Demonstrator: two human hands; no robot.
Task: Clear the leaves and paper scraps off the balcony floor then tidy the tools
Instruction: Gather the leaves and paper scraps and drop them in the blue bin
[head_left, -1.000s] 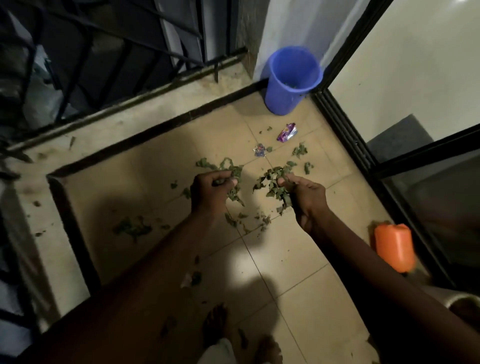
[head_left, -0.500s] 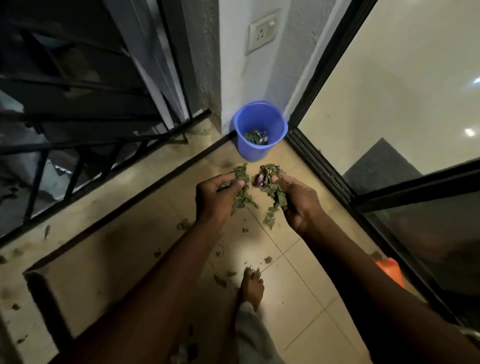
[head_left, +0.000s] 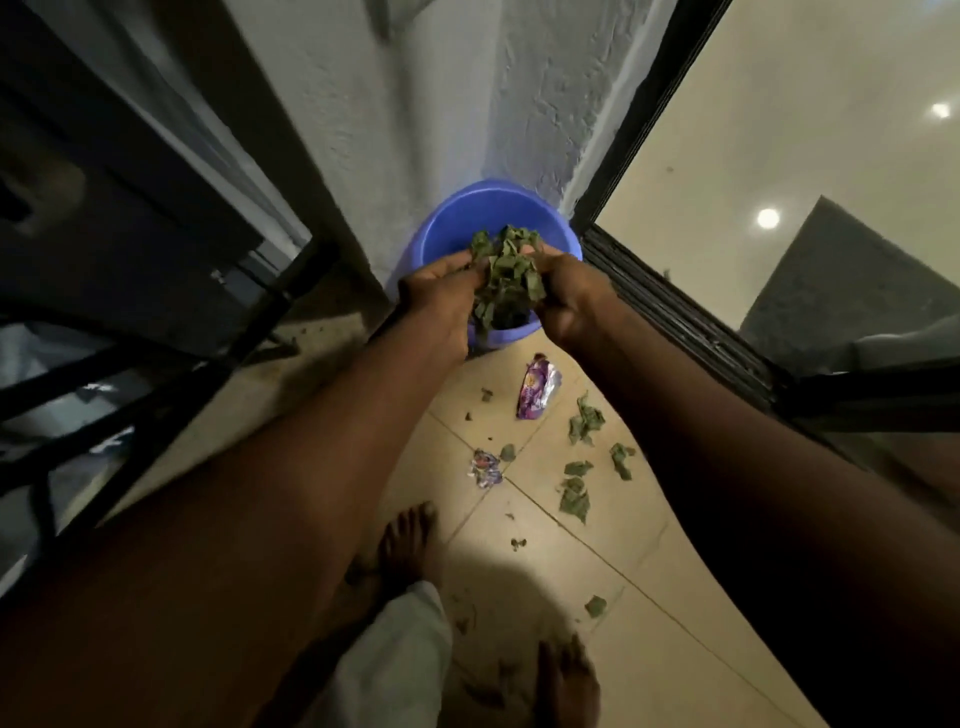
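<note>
Beige floor tiles (head_left: 649, 597) fill the nearest part of the view, dimly lit, with a bare foot (head_left: 566, 680) at the bottom edge and a second foot (head_left: 410, 540) a little further ahead, a pale trouser leg (head_left: 395, 654) hanging between them. Small dark bits of leaf lie around both feet. Just beyond the forward foot, loose leaves (head_left: 574, 499) are scattered over the tiles to the right, under the right forearm, and a crumpled scrap (head_left: 485, 467) with a shiny printed surface sits near a grout line to their left. Further on, a purple wrapper (head_left: 537, 392) lies flat on the floor, close to the base of the blue bucket (head_left: 467, 218) and directly below the two wrists. Both arms reach forward side by side, and the hands meet over the bucket's open mouth. The left hand (head_left: 441, 301) and the right hand (head_left: 571, 301) are cupped toward each other with fingers curled, squeezing a bunch of leaves (head_left: 506, 275) between them; the bunch stands up above the fingertips and trails down between the palms, inside the line of the bucket's rim. The hands hide whatever is at the bottom of the bucket. The bucket stands in the corner against a rough white wall (head_left: 441, 104). A dark door track (head_left: 675, 312) runs off to the right beside it, under a glass door (head_left: 779, 156) showing reflected ceiling lights, and a black railing (head_left: 130, 374) edges the balcony on the left.
</note>
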